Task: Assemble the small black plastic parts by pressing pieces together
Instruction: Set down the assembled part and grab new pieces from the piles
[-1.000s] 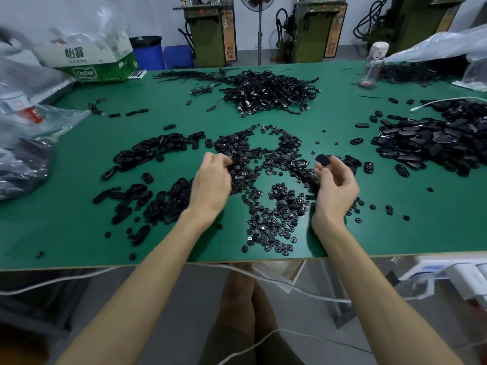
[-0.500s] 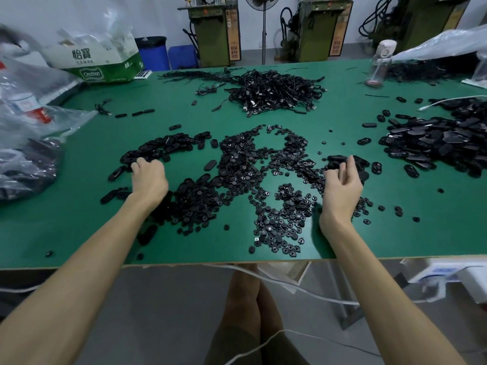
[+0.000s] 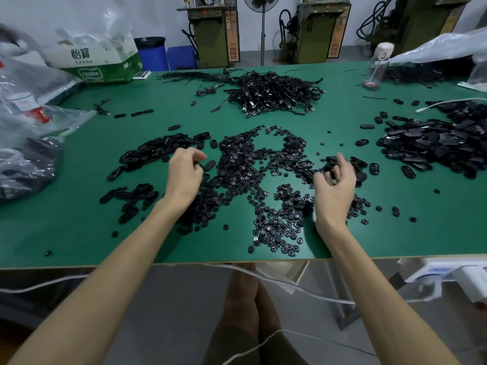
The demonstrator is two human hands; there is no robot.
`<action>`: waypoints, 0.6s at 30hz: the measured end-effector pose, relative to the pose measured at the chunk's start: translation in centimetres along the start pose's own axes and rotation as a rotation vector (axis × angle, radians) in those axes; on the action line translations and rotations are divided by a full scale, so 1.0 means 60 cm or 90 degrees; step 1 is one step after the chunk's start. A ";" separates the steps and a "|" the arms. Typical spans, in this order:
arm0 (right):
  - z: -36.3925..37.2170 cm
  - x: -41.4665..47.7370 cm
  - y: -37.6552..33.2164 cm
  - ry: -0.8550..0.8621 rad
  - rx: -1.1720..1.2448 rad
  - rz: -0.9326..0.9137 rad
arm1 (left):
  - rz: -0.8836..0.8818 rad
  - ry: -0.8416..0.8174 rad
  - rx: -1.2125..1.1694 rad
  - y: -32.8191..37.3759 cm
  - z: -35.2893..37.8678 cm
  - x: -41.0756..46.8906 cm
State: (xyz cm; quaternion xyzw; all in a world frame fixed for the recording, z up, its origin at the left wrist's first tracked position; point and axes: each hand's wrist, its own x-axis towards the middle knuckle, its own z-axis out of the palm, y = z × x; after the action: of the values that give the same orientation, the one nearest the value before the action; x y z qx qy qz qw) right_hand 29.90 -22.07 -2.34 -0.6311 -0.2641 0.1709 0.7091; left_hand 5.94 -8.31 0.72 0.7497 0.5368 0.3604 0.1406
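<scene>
Green tabletop (image 3: 79, 219): fills the middle of the view; its far left and far right corners lie under bags and a box.
Clear plastic bag (image 3: 29, 159): at the left edge, cut off by the frame; the dark contents are too blurred to name.
Oval shell pile (image 3: 434, 143): glossy black, at the right, running out of the frame.
Cabled parts heap (image 3: 274, 93): far centre, tangled, so single pieces are hard to tell apart.
Small round black parts (image 3: 253, 164): spread across the centre of the table, reaching almost to the front edge.
Oval black pieces (image 3: 147, 154): in loose clusters just left of the round parts.
Left hand (image 3: 184, 175): back to the camera over the left margin of the round parts, fingers curled under. I cannot tell whether they pinch a piece.
Right hand (image 3: 334, 185): raised at the right margin of the round parts, fingers loosely curled and motion-blurred. Something black shows between them, but I cannot tell whether it is held or lying behind.
</scene>
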 end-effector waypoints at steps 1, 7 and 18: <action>0.000 -0.001 -0.001 -0.019 -0.068 -0.043 | -0.007 -0.004 -0.049 0.018 0.009 -0.010; 0.018 -0.006 0.004 -0.211 -0.455 -0.128 | -0.011 -0.053 -0.255 0.103 0.078 -0.076; 0.025 -0.004 0.007 -0.220 -0.526 -0.119 | 0.089 -0.099 -0.122 0.112 0.121 -0.098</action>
State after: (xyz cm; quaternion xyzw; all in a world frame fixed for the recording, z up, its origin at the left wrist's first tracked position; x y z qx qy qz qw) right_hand 28.87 -20.92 -2.70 -0.7968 -0.4804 0.0894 0.3555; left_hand 14.73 -14.92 -2.63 0.7943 0.4338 0.3595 0.2274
